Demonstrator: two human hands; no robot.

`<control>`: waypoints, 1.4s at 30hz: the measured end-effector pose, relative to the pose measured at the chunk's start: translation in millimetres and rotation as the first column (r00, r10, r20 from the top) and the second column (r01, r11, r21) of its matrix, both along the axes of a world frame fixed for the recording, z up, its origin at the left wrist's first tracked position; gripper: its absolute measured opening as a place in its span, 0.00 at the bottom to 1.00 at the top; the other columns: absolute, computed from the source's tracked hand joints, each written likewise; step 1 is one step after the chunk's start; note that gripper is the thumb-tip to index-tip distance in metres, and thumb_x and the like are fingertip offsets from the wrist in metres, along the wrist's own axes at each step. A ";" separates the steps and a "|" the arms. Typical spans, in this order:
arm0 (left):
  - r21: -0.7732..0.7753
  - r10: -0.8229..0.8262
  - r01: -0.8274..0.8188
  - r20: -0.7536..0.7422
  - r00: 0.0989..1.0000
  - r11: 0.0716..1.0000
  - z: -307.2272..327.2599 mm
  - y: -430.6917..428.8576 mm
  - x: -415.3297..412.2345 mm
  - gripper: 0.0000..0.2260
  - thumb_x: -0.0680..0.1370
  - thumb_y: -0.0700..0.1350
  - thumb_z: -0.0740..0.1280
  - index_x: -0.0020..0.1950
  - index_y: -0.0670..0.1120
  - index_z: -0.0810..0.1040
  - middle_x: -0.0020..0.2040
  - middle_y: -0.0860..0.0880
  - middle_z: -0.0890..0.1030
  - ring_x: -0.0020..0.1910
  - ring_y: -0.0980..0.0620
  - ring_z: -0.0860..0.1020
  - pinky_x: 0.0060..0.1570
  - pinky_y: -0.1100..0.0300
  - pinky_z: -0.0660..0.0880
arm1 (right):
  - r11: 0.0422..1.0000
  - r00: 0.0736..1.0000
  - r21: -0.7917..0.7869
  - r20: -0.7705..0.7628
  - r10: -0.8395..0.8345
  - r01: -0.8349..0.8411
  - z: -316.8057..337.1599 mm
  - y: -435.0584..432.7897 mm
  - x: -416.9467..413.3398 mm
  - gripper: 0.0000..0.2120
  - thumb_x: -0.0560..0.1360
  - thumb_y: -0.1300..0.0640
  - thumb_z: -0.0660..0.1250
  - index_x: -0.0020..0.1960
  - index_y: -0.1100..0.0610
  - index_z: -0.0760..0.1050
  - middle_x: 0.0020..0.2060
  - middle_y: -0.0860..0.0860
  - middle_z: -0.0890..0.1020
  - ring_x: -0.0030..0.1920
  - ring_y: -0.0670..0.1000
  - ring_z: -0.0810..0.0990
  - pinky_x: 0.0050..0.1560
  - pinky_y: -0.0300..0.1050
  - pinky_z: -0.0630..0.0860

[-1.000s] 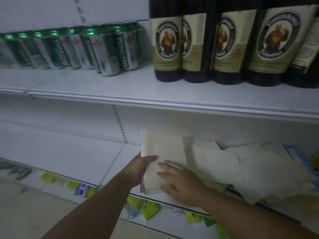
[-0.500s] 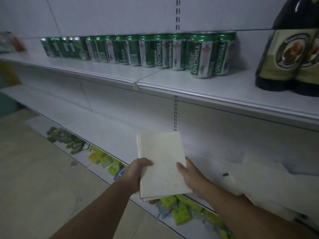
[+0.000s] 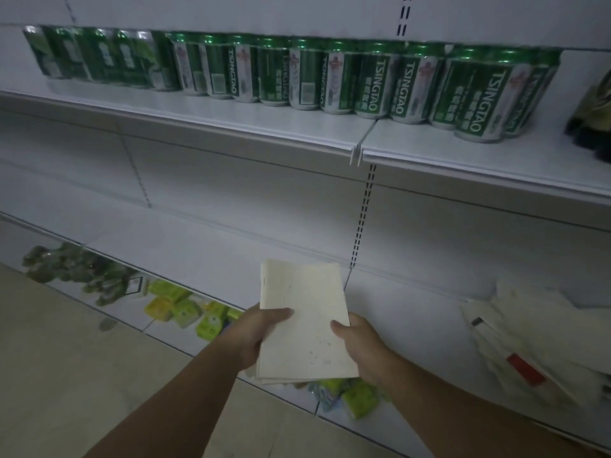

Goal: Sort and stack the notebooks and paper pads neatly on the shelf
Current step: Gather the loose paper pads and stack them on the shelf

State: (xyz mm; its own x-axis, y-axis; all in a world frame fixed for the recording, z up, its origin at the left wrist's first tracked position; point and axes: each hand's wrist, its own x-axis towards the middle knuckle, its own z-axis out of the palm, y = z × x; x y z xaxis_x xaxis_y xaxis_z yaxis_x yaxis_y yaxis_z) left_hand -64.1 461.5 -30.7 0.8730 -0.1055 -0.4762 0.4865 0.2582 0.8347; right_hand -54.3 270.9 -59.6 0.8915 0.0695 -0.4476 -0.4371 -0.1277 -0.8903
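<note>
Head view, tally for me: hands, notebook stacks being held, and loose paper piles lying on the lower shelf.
Hands: 2, left hand and right hand
Held notebook stack: 1
Loose paper pile: 1
Total: 4

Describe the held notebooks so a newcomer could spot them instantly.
Below the green Tsingtao cans, over the lower shelf, the left hand and right hand grip a cream notebook stack. Unlike the loose white pile at right, it is gathered and held off the shelf.
</note>
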 end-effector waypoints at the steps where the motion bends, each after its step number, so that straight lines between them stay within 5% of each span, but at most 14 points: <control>1: 0.024 0.007 -0.007 -0.013 1.000 1.000 -4.1 2.3 6.7 0.13 0.75 0.38 0.67 0.59 0.39 0.77 0.52 0.38 0.83 0.49 0.39 0.81 0.46 0.48 0.78 | 0.999 0.999 -0.014 0.003 -0.034 0.034 -3.5 3.3 4.1 0.09 0.80 0.59 0.61 0.59 0.58 0.75 0.48 0.56 0.82 0.48 0.58 0.81 0.49 0.51 0.78; 5: 0.270 0.029 -0.012 -0.060 0.998 0.963 -30.9 6.4 34.0 0.13 0.78 0.42 0.66 0.60 0.35 0.76 0.53 0.36 0.81 0.52 0.38 0.80 0.54 0.45 0.77 | 0.986 0.987 -0.039 -0.012 -0.162 0.161 -20.7 10.5 22.1 0.09 0.80 0.61 0.61 0.59 0.58 0.74 0.48 0.57 0.80 0.45 0.55 0.78 0.40 0.42 0.74; 11: 0.336 -0.051 0.093 -0.132 0.990 0.937 -60.9 17.7 82.4 0.14 0.80 0.38 0.61 0.65 0.44 0.73 0.59 0.39 0.79 0.57 0.39 0.78 0.57 0.44 0.75 | 0.972 0.965 -0.019 -0.112 -0.237 0.236 -62.3 22.6 77.0 0.13 0.79 0.61 0.62 0.63 0.61 0.72 0.54 0.58 0.79 0.51 0.57 0.78 0.50 0.49 0.76; 14: 0.408 -0.133 0.180 -0.142 0.981 0.895 -81.7 32.7 115.9 0.20 0.73 0.40 0.67 0.65 0.46 0.73 0.58 0.40 0.79 0.57 0.38 0.78 0.58 0.41 0.75 | 0.960 0.947 -0.003 -0.166 -0.275 0.279 -80.4 37.6 104.4 0.11 0.79 0.60 0.62 0.61 0.57 0.72 0.51 0.58 0.79 0.49 0.57 0.79 0.50 0.50 0.76; 17: 0.479 -0.102 0.157 -0.137 0.985 0.864 -104.0 47.2 139.9 0.23 0.67 0.39 0.66 0.62 0.40 0.77 0.52 0.36 0.81 0.51 0.36 0.80 0.53 0.42 0.77 | 0.957 0.932 -0.031 -0.223 -0.286 0.287 -101.1 52.2 126.8 0.12 0.78 0.58 0.63 0.62 0.56 0.73 0.52 0.58 0.80 0.52 0.60 0.79 0.57 0.59 0.75; 21: 0.452 -0.039 0.091 -0.123 0.992 0.887 -118.1 58.8 175.2 0.16 0.74 0.29 0.59 0.56 0.41 0.79 0.44 0.41 0.80 0.38 0.45 0.77 0.35 0.62 0.74 | 0.958 0.929 -0.066 -0.236 -0.286 0.278 -122.8 61.0 161.5 0.12 0.76 0.59 0.66 0.59 0.60 0.76 0.50 0.59 0.82 0.51 0.61 0.81 0.57 0.60 0.76; 23: 0.416 -0.036 0.089 -0.133 0.990 0.905 -129.2 58.8 197.4 0.18 0.74 0.29 0.59 0.59 0.43 0.78 0.47 0.40 0.81 0.37 0.44 0.78 0.31 0.63 0.73 | 0.945 0.923 -0.107 -0.204 -0.326 0.310 -122.0 57.9 180.1 0.09 0.75 0.63 0.65 0.53 0.63 0.78 0.46 0.61 0.81 0.48 0.61 0.80 0.50 0.54 0.76; 27: 0.335 -0.076 0.127 -0.161 0.984 0.934 -142.3 49.0 232.4 0.23 0.70 0.32 0.61 0.65 0.39 0.75 0.52 0.38 0.82 0.49 0.37 0.80 0.45 0.50 0.71 | 0.913 0.914 -0.228 -0.150 -0.376 0.338 -116.3 47.0 202.4 0.08 0.73 0.68 0.63 0.37 0.61 0.76 0.35 0.58 0.76 0.36 0.55 0.75 0.38 0.44 0.68; 31: 0.344 -0.156 0.192 -0.129 0.979 0.919 -149.3 36.9 261.7 0.16 0.75 0.28 0.58 0.60 0.35 0.77 0.32 0.49 0.82 0.37 0.46 0.77 0.44 0.52 0.69 | 0.868 0.915 -0.337 -0.045 -0.401 0.364 -121.6 37.7 217.4 0.08 0.73 0.68 0.64 0.36 0.61 0.76 0.30 0.55 0.75 0.30 0.51 0.71 0.31 0.38 0.64; 34: 0.484 -0.243 0.282 -0.142 0.959 0.828 -151.8 30.4 281.9 0.10 0.76 0.31 0.61 0.54 0.36 0.80 0.39 0.45 0.81 0.39 0.45 0.77 0.42 0.53 0.75 | 0.811 0.916 -0.451 0.040 -0.398 0.372 -131.8 36.5 231.4 0.05 0.70 0.67 0.64 0.40 0.67 0.79 0.31 0.56 0.75 0.32 0.51 0.73 0.31 0.38 0.64; 36: 0.643 -0.336 0.361 -0.167 0.927 0.676 -156.9 30.0 288.4 0.09 0.76 0.33 0.62 0.52 0.36 0.81 0.48 0.38 0.81 0.46 0.39 0.80 0.48 0.50 0.78 | 0.776 0.934 -0.544 0.041 -0.354 0.319 -140.5 40.7 233.6 0.06 0.69 0.66 0.64 0.41 0.65 0.80 0.30 0.55 0.76 0.31 0.52 0.74 0.29 0.37 0.66; 40: 0.723 -0.415 0.444 -0.235 0.879 0.529 -169.3 30.9 290.4 0.14 0.77 0.36 0.61 0.59 0.32 0.77 0.42 0.41 0.78 0.40 0.42 0.78 0.33 0.56 0.75 | 0.753 0.974 -0.638 -0.021 -0.227 0.162 -156.7 47.4 227.7 0.07 0.70 0.64 0.62 0.42 0.57 0.79 0.34 0.53 0.78 0.36 0.53 0.77 0.32 0.36 0.68; 42: 0.724 -0.435 0.482 -0.275 0.858 0.493 -164.3 31.6 292.3 0.16 0.79 0.40 0.60 0.64 0.33 0.73 0.55 0.38 0.78 0.53 0.40 0.78 0.47 0.53 0.77 | 0.732 0.985 -0.672 -0.027 -0.173 0.110 -153.9 46.4 226.0 0.05 0.71 0.62 0.62 0.41 0.57 0.76 0.37 0.54 0.78 0.41 0.54 0.80 0.35 0.36 0.70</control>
State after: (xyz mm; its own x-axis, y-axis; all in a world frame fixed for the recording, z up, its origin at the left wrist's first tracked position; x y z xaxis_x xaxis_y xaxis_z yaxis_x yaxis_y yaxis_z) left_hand 228.2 493.1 -195.0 0.7833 -0.0732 -0.6173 0.3917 -0.7131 0.5815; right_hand 171.7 317.3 -213.5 0.8244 -0.3984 -0.4021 -0.5657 -0.6042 -0.5611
